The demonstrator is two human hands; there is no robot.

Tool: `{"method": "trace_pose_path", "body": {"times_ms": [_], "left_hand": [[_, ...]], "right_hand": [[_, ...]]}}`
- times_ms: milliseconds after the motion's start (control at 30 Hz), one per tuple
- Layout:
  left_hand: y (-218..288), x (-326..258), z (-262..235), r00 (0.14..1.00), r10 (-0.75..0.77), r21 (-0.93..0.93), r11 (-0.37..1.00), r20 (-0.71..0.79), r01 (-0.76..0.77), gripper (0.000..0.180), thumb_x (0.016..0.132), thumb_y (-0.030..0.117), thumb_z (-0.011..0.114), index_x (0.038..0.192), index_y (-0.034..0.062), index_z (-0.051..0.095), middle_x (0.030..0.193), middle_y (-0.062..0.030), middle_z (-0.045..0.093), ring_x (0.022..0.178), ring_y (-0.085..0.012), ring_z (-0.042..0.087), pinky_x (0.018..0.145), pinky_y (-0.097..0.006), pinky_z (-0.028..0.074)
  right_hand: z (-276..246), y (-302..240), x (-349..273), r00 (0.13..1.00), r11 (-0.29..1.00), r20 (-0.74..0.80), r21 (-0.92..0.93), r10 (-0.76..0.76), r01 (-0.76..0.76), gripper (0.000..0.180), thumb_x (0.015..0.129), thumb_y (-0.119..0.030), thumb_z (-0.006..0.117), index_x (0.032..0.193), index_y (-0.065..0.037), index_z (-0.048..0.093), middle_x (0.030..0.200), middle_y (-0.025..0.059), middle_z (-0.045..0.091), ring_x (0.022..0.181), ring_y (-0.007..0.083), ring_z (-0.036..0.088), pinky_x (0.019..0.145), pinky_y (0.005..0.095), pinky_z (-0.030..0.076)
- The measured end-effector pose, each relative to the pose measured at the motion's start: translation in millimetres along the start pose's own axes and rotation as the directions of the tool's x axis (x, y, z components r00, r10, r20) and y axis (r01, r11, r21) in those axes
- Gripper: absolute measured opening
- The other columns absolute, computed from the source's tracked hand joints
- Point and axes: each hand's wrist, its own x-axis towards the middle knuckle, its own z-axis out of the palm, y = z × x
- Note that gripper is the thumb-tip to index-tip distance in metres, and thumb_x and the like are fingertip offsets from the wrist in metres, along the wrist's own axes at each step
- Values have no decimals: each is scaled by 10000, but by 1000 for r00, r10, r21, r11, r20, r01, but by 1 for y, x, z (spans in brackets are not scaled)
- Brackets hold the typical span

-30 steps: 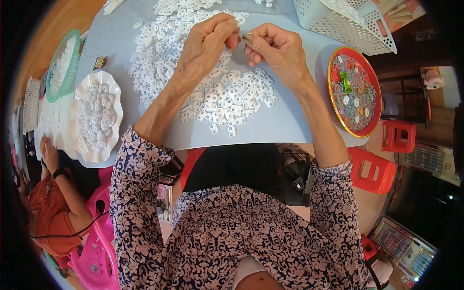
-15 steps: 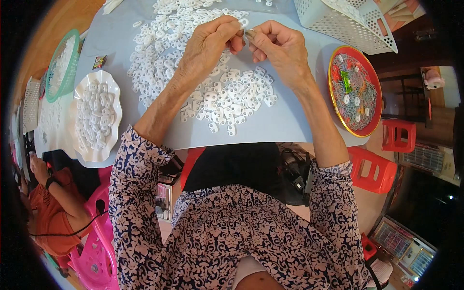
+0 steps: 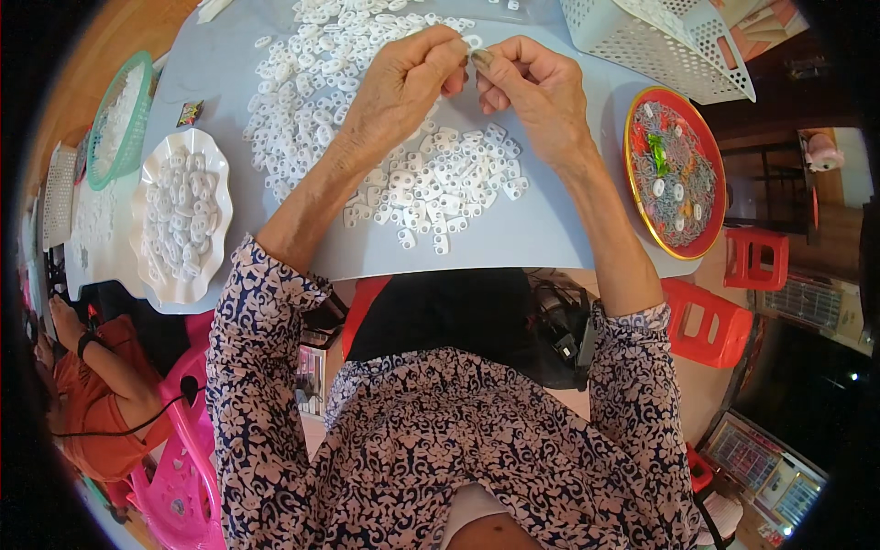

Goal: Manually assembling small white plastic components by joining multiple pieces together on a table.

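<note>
Above a pale blue-grey counter [image 3: 550, 229], two bare hands are raised close together, seen from overhead. A small white plastic piece [image 3: 473, 42] is pinched between the fingertips of the left hand [image 3: 403, 78] and the right hand [image 3: 532, 87]; both hands are closed narrowly around it, thumbs and forefingers meeting at the piece. The piece is held just above the far part of the counter, over a spread of similar parts.

A loose heap of white pieces [image 3: 367, 101] is scattered across the counter beneath and beyond the hands, with a smaller cluster [image 3: 440, 188] lying nearer the body, between the forearms. Both forearms are extended from floral patterned sleeves [image 3: 266, 367] at the lower edge.

To the left, a white scalloped dish [image 3: 151, 275] filled with the same white pieces is set near the counter's edge. Further left, a green mesh basket [image 3: 101, 156] is seen, also holding white pieces. A small dark wrapped item [image 3: 190, 113] lies between the basket and the heap.

To the right, a round red tray [image 3: 642, 215] with a gold rim is placed, holding a few white pieces and a green scrap. Beyond it, a white perforated basket [image 3: 642, 46] is tilted at the counter's far corner.

Red plastic stools [image 3: 724, 312] are seen below the counter on the right. At lower left, another person in orange [image 3: 101, 412] is partly visible beside a pink chair [image 3: 174, 477].
</note>
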Motion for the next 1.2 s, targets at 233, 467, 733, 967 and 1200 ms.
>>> {"method": "trace_pose_path", "body": {"times_ms": [233, 467, 733, 967, 1200], "left_hand": [[-2, 1, -5, 998, -23, 30, 999, 59, 21, 294, 945, 228, 436, 775, 14, 547, 654, -8, 528, 626, -83, 458, 573, -242, 386], [-2, 2, -3, 999, -21, -22, 1000, 39, 22, 285, 937, 229, 443, 788, 18, 564, 641, -4, 525, 634, -82, 476, 583, -242, 395], [-4, 1, -6, 994, -110, -30, 993, 5, 110, 279, 909, 228, 443, 736, 45, 566, 624, 2, 510, 600, -71, 463, 551, -226, 364], [-12, 2, -9, 988, -121, -51, 991, 92, 126, 261, 903, 217, 451, 759, 41, 580, 648, -8, 524, 589, -74, 482, 548, -222, 378], [-4, 0, -2, 996, -86, -112, 990, 36, 90, 248, 905, 192, 453, 784, 6, 565, 671, -6, 532, 630, -77, 497, 608, -220, 429]], "right_hand": [[1, 1, 1, 1000, 1000, -5, 10, 6, -6, 165, 905, -129, 587, 824, 14, 606, 692, 34, 579, 568, 68, 482, 571, 239, 467], [-1, 1, 0, 1000, 1000, 4, -5, -3, 3, 167, 910, -137, 582, 831, 6, 612, 685, 30, 579, 573, 69, 487, 568, 237, 467], [1, 2, 0, 979, 978, 4, -45, -202, 202, 230, 815, -60, 671, 1020, 9, 594, 747, 13, 612, 639, 57, 552, 598, 198, 480], [1, 11, 3, 949, 921, 55, -232, -309, 314, 289, 744, -60, 732, 1016, -36, 640, 748, -5, 610, 650, 58, 569, 600, 199, 490], [1, 8, 3, 878, 786, 60, -418, -476, 455, 279, 723, -75, 744, 975, -20, 638, 709, 35, 614, 614, 91, 583, 597, 219, 507]]}}
